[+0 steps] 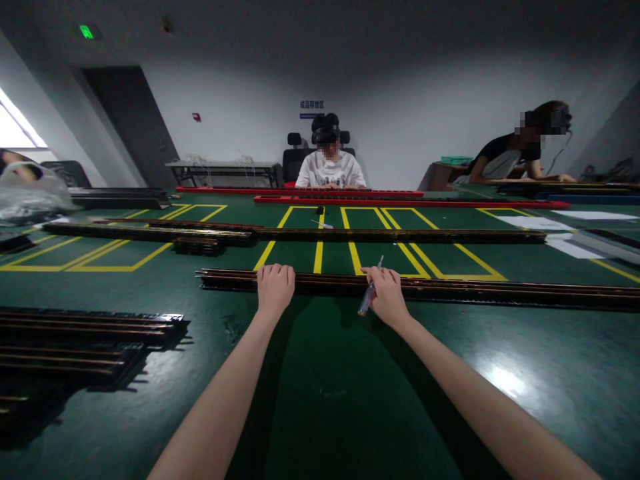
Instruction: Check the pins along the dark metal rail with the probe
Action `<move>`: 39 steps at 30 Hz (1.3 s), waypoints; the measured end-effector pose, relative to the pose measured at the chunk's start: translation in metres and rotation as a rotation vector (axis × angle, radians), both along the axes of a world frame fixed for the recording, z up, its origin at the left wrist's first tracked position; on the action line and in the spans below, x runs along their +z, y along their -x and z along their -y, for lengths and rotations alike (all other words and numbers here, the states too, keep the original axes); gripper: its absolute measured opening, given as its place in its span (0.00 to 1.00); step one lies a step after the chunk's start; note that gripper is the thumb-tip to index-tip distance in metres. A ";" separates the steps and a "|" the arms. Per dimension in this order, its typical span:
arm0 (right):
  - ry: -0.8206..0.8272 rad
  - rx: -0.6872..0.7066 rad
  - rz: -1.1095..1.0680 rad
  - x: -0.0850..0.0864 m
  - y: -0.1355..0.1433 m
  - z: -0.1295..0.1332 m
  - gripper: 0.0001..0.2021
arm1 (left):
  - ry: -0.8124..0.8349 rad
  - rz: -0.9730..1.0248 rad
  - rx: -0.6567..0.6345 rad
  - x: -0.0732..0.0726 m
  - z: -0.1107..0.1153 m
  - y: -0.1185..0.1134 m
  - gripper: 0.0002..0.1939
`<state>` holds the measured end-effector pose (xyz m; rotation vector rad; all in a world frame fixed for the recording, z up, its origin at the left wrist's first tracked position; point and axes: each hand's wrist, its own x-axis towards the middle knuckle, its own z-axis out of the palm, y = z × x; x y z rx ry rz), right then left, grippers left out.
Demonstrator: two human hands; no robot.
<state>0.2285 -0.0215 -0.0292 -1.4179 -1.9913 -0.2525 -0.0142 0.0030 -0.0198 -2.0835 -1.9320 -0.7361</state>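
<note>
A long dark rail (475,291) with copper-coloured strips along it lies crosswise on the green table in front of me. My left hand (276,288) is closed over the rail near its left end, fingers wrapped across the top. Farther right, my right hand (389,293) rests at the same rail, its fingers closed around a screwdriver (367,301) with a clear handle. The screwdriver's thin shaft points up and away, and its handle end hangs toward me. How firmly the right hand touches the rail is hard to tell.
Stacked dark rails (85,330) lie at the left. Another long rail (400,235) stretches across behind mine, and red rails (410,201) lie at the far edge. A second screwdriver (324,225) and white papers (573,243) are beyond. One person (331,170) sits opposite; another (505,157) leans at the right.
</note>
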 end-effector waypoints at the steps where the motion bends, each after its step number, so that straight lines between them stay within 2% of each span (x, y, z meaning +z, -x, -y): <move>1: -0.012 0.021 -0.006 0.000 0.000 0.000 0.12 | -0.006 -0.009 0.001 0.000 0.000 0.000 0.25; 6: -0.027 0.080 0.061 -0.001 0.002 0.000 0.12 | -0.007 -0.007 0.003 0.000 0.000 0.000 0.25; 18: 0.044 -0.007 0.181 -0.001 0.006 -0.003 0.06 | 0.019 0.001 -0.005 -0.002 -0.001 0.000 0.25; 26: 0.019 -0.007 0.188 -0.001 0.007 -0.003 0.03 | 0.012 -0.007 -0.009 -0.001 0.000 0.001 0.25; 39: 0.016 0.004 0.181 -0.002 0.007 -0.003 0.04 | 0.005 -0.029 0.001 -0.001 0.000 0.001 0.25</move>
